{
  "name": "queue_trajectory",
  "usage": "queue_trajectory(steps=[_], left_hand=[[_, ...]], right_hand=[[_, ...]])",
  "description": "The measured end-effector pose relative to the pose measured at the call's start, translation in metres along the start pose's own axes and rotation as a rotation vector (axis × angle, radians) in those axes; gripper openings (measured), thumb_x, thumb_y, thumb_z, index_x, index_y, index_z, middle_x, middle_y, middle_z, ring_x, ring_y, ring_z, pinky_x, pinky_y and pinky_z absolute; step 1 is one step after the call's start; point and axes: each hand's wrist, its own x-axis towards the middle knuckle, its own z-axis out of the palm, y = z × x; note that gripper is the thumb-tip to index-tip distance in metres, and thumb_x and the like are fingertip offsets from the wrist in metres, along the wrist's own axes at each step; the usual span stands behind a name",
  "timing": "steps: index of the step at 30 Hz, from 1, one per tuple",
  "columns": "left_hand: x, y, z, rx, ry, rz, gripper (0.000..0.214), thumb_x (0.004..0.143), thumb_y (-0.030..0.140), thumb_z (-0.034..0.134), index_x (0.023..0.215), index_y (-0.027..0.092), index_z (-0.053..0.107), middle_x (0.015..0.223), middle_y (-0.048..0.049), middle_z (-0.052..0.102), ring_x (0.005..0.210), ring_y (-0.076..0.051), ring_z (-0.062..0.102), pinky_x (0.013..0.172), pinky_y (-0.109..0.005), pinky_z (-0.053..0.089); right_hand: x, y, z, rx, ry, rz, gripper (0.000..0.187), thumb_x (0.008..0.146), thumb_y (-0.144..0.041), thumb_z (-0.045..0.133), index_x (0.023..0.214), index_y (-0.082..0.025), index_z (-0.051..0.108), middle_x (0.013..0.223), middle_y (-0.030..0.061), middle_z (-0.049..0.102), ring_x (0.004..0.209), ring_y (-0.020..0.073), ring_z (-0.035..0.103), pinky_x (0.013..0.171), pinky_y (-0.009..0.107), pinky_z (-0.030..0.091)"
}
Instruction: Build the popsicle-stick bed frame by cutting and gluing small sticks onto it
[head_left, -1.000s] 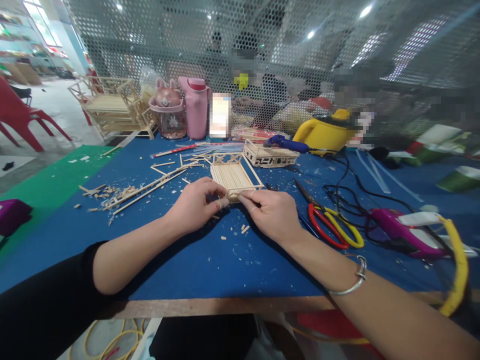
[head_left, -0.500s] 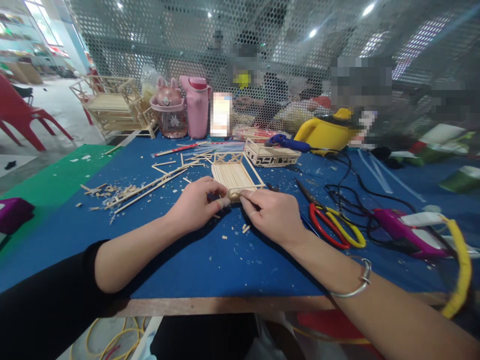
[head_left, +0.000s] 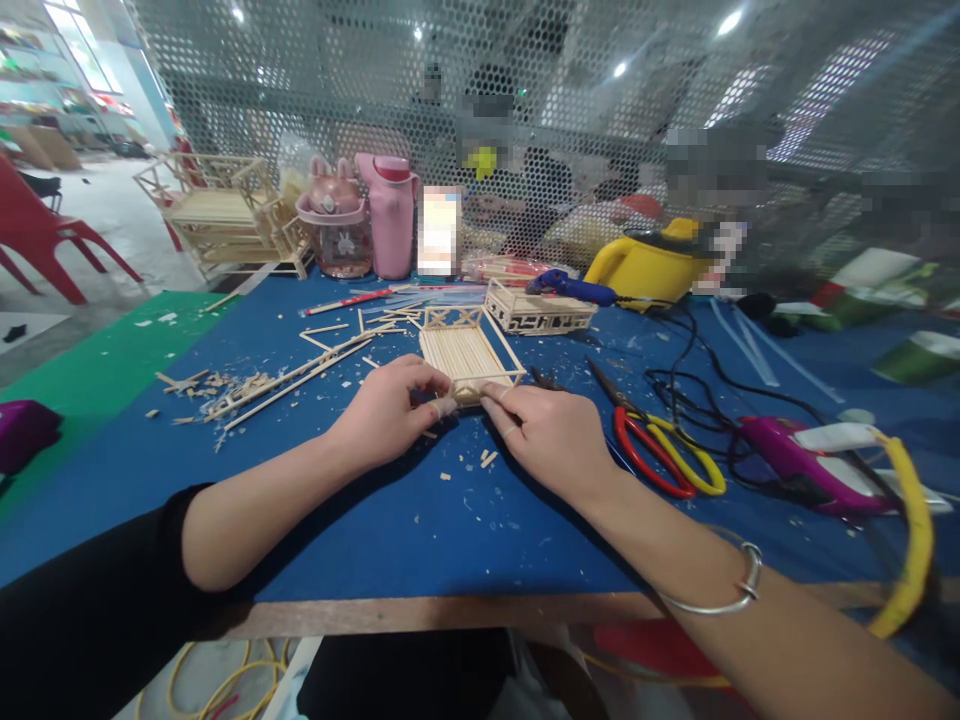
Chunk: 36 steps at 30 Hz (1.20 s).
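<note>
A small model of pale wooden sticks (head_left: 463,350), with a slatted floor and crossed railing at its far end, lies on the blue table in front of me. My left hand (head_left: 401,408) pinches its near left corner between thumb and fingers. At the near edge, right of centre, my right hand (head_left: 551,425) has thumb and forefinger closed on the same model. The fingers hide part of that near rail. Just behind it stands a second stick model (head_left: 536,308), with a blue glue gun (head_left: 574,288) resting over it.
Loose sticks (head_left: 292,380) and scraps lie to the left. Right of my hands are scissors (head_left: 660,440) with red and yellow handles, black cables and a purple tool (head_left: 814,465). Behind stand a pink bottle (head_left: 391,220), a yellow container (head_left: 645,268) and a perforated metal screen (head_left: 315,100).
The view has shifted slightly. Both hands keep their hold at the near edge of the stick model, with hardly any movement.
</note>
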Motion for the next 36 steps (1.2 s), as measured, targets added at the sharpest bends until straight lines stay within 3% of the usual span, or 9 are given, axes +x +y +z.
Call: queue_trajectory(steps=[6, 10, 14, 16, 19, 24, 30, 34, 36], left_hand=[[-0.001, -0.001, 0.001, 0.01, 0.009, 0.007, 0.005, 0.078, 0.019, 0.061, 0.081, 0.017, 0.064, 0.085, -0.0019, 0.059, 0.073, -0.012, 0.058, 0.066, -0.025, 0.051], [-0.004, -0.001, -0.004, 0.01, -0.02, -0.012, 0.031, 0.074, 0.022, 0.063, 0.105, 0.018, 0.059, 0.093, -0.0038, 0.06, 0.082, -0.016, 0.059, 0.072, -0.031, 0.052], [-0.003, -0.004, -0.017, 0.002, -0.079, 0.067, 0.054, 0.069, 0.011, 0.056, 0.121, 0.021, 0.049, 0.107, -0.0068, 0.057, 0.094, -0.019, 0.056, 0.076, -0.032, 0.051], [-0.001, -0.007, -0.023, -0.03, -0.013, 0.072, 0.05, 0.07, 0.009, 0.05, 0.119, 0.02, 0.05, 0.105, -0.0074, 0.057, 0.094, -0.019, 0.056, 0.075, -0.031, 0.049], [0.004, -0.016, -0.027, -0.047, 0.213, 0.009, 0.031, 0.078, 0.018, 0.047, 0.109, 0.018, 0.056, 0.087, -0.0038, 0.059, 0.08, -0.017, 0.056, 0.07, -0.029, 0.046], [0.024, -0.023, -0.03, -0.006, 0.537, -0.12, 0.024, 0.081, 0.03, 0.05, 0.098, 0.016, 0.059, 0.066, 0.0024, 0.052, 0.055, -0.011, 0.044, 0.055, -0.024, 0.035], [0.045, -0.017, -0.02, -0.026, 0.616, -0.111, 0.027, 0.084, 0.036, 0.046, 0.093, 0.015, 0.061, 0.063, 0.0016, 0.054, 0.055, -0.011, 0.046, 0.055, -0.023, 0.036], [0.034, -0.026, -0.013, -0.048, 0.586, -0.105, 0.028, 0.082, 0.038, 0.05, 0.092, 0.015, 0.063, 0.064, -0.0001, 0.059, 0.057, -0.013, 0.052, 0.058, -0.025, 0.04], [0.029, -0.03, -0.014, -0.073, 0.57, -0.09, 0.03, 0.081, 0.036, 0.052, 0.099, 0.014, 0.061, 0.072, -0.0029, 0.064, 0.064, -0.015, 0.057, 0.062, -0.026, 0.044]], right_hand=[[0.003, 0.004, 0.0, 0.077, -0.086, 0.088, 0.029, 0.086, -0.026, 0.047, 0.104, -0.02, 0.07, 0.083, 0.0055, 0.075, 0.071, 0.0216, 0.069, 0.059, 0.03, 0.044], [-0.001, 0.007, -0.003, 0.214, 0.071, 0.056, 0.029, 0.079, -0.018, 0.051, 0.097, -0.02, 0.072, 0.086, 0.0045, 0.075, 0.073, 0.019, 0.068, 0.065, 0.028, 0.047], [-0.002, 0.016, -0.01, 0.463, 0.271, 0.028, 0.024, 0.075, -0.016, 0.053, 0.092, -0.018, 0.07, 0.062, -0.0014, 0.066, 0.05, 0.0109, 0.055, 0.054, 0.023, 0.043], [0.001, 0.025, -0.011, 0.606, 0.36, 0.111, 0.019, 0.077, -0.021, 0.054, 0.093, -0.018, 0.066, 0.056, -0.0047, 0.056, 0.046, 0.0092, 0.047, 0.049, 0.022, 0.039], [0.009, 0.041, -0.007, 0.812, 0.429, 0.336, 0.01, 0.081, -0.03, 0.054, 0.082, -0.02, 0.054, 0.06, -0.0059, 0.049, 0.05, 0.009, 0.044, 0.05, 0.022, 0.036], [0.026, 0.061, -0.004, 0.91, 0.36, 0.454, 0.034, 0.085, -0.04, 0.047, 0.058, -0.02, 0.044, 0.048, -0.0058, 0.044, 0.047, 0.0096, 0.039, 0.051, 0.024, 0.031], [0.057, 0.06, -0.015, 1.053, 0.368, 0.458, 0.05, 0.073, -0.049, 0.062, 0.042, -0.02, 0.036, 0.04, -0.0061, 0.032, 0.046, 0.0087, 0.029, 0.048, 0.026, 0.022], [0.055, 0.054, -0.011, 1.301, 0.301, 0.498, 0.048, 0.082, -0.059, 0.042, 0.051, -0.023, 0.034, 0.039, -0.0092, 0.023, 0.037, 0.008, 0.021, 0.039, 0.024, 0.021], [0.048, 0.053, -0.011, 1.43, 0.263, 0.505, 0.039, 0.081, -0.055, 0.044, 0.061, -0.022, 0.042, 0.042, -0.0102, 0.028, 0.035, 0.0073, 0.022, 0.037, 0.022, 0.023]])
